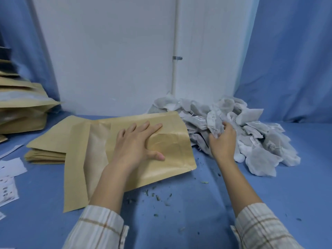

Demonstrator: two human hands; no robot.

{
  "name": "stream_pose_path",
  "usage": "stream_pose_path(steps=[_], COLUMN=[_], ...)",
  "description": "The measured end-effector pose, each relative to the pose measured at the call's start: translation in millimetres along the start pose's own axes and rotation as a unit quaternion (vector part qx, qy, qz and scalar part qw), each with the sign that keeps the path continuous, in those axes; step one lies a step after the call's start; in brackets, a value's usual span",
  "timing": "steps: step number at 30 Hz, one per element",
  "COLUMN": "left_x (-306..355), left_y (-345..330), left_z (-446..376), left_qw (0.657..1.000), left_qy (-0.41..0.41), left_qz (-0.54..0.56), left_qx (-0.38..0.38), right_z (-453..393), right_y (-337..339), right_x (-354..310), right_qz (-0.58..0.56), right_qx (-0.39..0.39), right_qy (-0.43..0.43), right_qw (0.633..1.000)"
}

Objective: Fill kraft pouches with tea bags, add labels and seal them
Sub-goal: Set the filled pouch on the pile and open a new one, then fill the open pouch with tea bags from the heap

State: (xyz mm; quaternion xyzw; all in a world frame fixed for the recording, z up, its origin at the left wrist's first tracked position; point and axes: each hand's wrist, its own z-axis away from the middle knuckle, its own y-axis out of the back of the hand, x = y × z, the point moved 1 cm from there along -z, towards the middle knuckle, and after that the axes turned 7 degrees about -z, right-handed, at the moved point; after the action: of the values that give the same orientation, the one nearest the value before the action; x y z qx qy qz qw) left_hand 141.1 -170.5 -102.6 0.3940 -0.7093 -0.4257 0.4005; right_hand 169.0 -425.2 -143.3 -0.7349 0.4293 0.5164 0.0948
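On the blue-covered bench (179,203), a kraft pouch (172,146) lies flat, angled with its long side running from lower left to upper right, and partly overlaps a low stack of more flat kraft pouches (46,151) at its left. The left hand (136,146) rests palm down on the pouch's upper face, fingers straight and spread, thumb out toward the near edge; its grip is apart and clamps nothing, only pressing the pouch to the bench. Just right of the pouch sits a heap of white mesh tea bags (251,133) against the wall (107,60). The right hand (222,141) reaches into the near left side of that heap, its fingers curled around one tea bag (214,121) that stands up above the knuckles, so the grip is closed on that bag, just beside the pouch's right edge. Loose tea crumbs (156,194) speckle the cloth between the forearms. White paper labels (9,177) lie at far left, with a taller pile of filled kraft pouches (21,108) behind them.
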Motion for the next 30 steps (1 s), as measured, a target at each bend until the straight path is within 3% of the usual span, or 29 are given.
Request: stream_pose_path(steps=[4,7,9,11,13,15,18,21,25,27,28,30], left_x=[3,2,1,-1,-3,-4,-4,-2,2,3,3,1], left_y=[-11,-14,-13,-10,-7,-2,5,7,1,-3,-5,-6], left_z=[-6,-8,-9,-9,-6,-4,-2,-1,-2,-3,-3,-4], left_qw=[1.0,1.0,1.0,0.999,0.998,0.996,0.994,0.994,0.997,0.998,0.999,0.998], left_qy=[-0.008,-0.005,0.001,0.004,0.007,0.012,0.016,0.002,-0.014,0.004,0.013,0.023], left_qz=[0.019,0.011,0.013,0.017,0.026,0.039,0.057,0.077,0.072,0.052,0.038,0.006], left_qx=[-0.01,-0.002,0.017,0.035,0.057,0.076,0.09,0.08,0.038,0.034,0.036,0.05], right_z=[-18,-17,-16,-16,-14,-5,14,26,30,28,27,20], right_y=[-4,1,6,11,10,5,-6,-14,-15,-18,-21,-27], right_x=[14,11,4,-9,-21,-33,-43,-46,-48,-49,-48,-44], right_qz=[0.081,0.051,-0.079,-0.305,-0.468,-0.506,-0.484,-0.329,-0.11,-0.083,-0.106,-0.153], right_qx=[-0.005,0.086,0.152,0.188,0.152,0.046,-0.16,-0.356,-0.5,-0.503,-0.458,-0.256], right_qy=[0.011,0.049,-0.009,-0.12,-0.185,-0.188,-0.164,-0.087,0.029,0.021,0.005,0.026], right_qw=[0.997,0.994,0.985,0.926,0.851,0.841,0.844,0.87,0.858,0.86,0.883,0.954])
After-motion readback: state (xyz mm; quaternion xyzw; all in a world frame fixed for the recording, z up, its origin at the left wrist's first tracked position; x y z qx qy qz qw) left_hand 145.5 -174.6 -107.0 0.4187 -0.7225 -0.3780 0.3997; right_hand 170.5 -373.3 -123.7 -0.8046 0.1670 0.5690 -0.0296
